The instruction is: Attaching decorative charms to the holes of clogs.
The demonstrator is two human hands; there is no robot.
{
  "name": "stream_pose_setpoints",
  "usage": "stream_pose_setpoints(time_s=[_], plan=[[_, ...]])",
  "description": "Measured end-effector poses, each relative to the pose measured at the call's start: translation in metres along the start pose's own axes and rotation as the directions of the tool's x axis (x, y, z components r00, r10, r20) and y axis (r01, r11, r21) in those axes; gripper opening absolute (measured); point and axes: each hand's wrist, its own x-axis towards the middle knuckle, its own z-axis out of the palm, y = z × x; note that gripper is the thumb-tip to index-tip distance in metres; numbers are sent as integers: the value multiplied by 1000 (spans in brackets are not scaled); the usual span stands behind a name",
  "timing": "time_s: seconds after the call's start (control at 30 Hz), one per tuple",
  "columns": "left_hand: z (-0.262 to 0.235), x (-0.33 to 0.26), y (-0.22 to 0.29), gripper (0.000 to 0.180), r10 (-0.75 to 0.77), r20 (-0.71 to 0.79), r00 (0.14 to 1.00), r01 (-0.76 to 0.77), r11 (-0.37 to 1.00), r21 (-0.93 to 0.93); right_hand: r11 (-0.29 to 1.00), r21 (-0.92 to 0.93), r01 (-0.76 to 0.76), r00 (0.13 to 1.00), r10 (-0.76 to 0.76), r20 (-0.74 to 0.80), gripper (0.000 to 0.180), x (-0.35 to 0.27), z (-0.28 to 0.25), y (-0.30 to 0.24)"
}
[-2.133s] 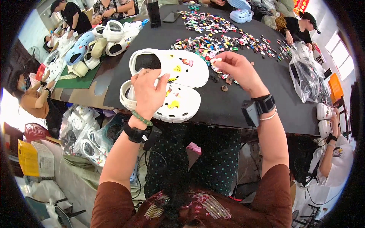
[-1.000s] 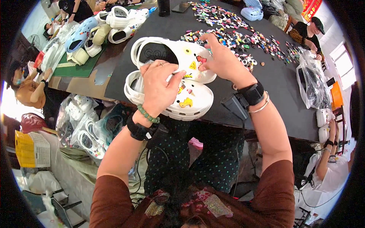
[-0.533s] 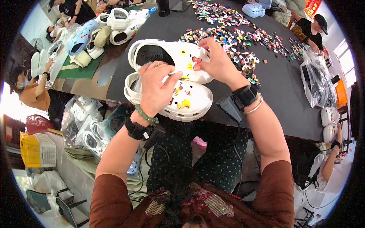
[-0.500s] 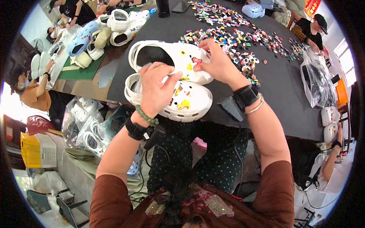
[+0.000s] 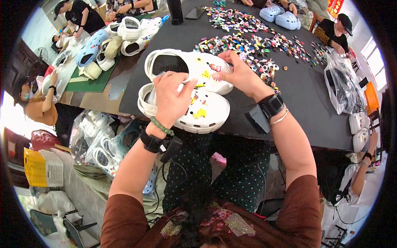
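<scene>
Two white clogs lie side by side on the dark table, toes to the right. My left hand (image 5: 170,94) grips the far clog (image 5: 221,86) at the edge of its foot opening, its fingertips partly hidden inside. My right hand (image 5: 243,77) holds the same clog's toe, thumb on top beside the charms and fingers around the far side. Yellow and red charms sit on its upper. The near clog (image 5: 217,108) touches it and carries a yellow charm (image 5: 200,113) and several small ones. My left forearm passes over its heel end.
Loose colourful charms (image 5: 235,39) spread over the far part of the table (image 5: 306,103). A black cylinder (image 5: 175,12) and a phone (image 5: 195,13) stand and lie beyond. More clogs (image 5: 134,31) are at the far left, blue clogs (image 5: 287,20) at the far right. Several people work around.
The far clog tilts slightly and sits a little lower in view, both hands still on it. My right thumb has shifted a little on the toe. A second blue clog shows at the far right.
</scene>
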Motion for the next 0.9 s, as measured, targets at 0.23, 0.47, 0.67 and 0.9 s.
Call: stream_pose_setpoints(time_s=[0.23,0.47,0.67,0.9], plan=[[1,1,2,15,30,-38,999,-31,999,-8,993,-112,28,978,-51,-203,74,-7,15,0],[3,0,1,16,32,-60,998,-32,999,9,624,-661,417,795,-603,-68,25,-37,20,-15],[1,-1,3,17,46,-60,997,-45,999,22,761,-533,370,870,-484,-87,20,-43,19,-25],[3,-1,2,15,55,-77,995,-54,998,15,890,-389,238,940,-312,-140,18,-38,14,-41]])
